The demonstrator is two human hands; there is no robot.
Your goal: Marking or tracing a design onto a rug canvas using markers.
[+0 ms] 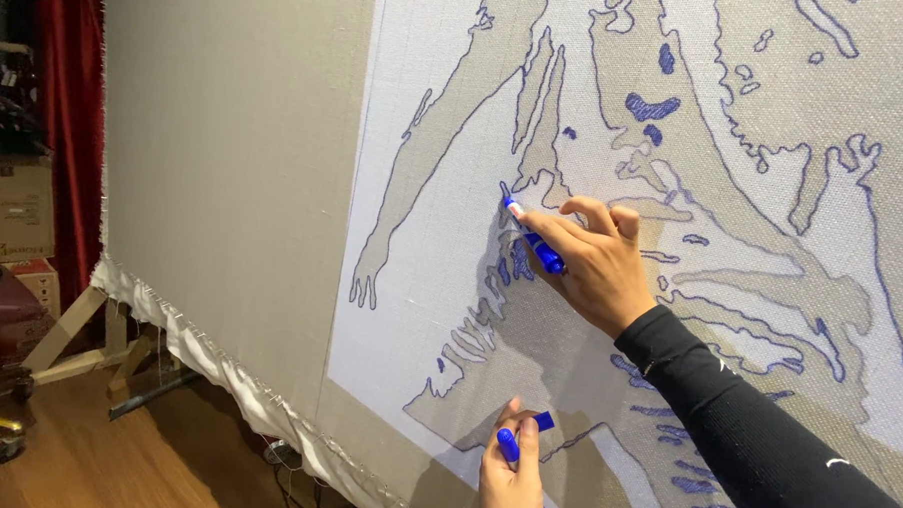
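While the right hand (pixel 596 264) pinches a blue marker (pixel 532 237), its tip on the stretched canvas (pixel 234 176) just above the fingers, the left hand (pixel 512 476) below clasps another blue marker (pixel 510 444); a dragging palm might smear fresh outline.

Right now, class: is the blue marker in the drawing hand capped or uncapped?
Uncapped. The right hand presses the blue marker with its bare tip on the cloth; the left hand holds a blue cap-like piece.

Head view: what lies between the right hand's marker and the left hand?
Only stretched fabric with blue outlines separates the marker, right hand and left hand.
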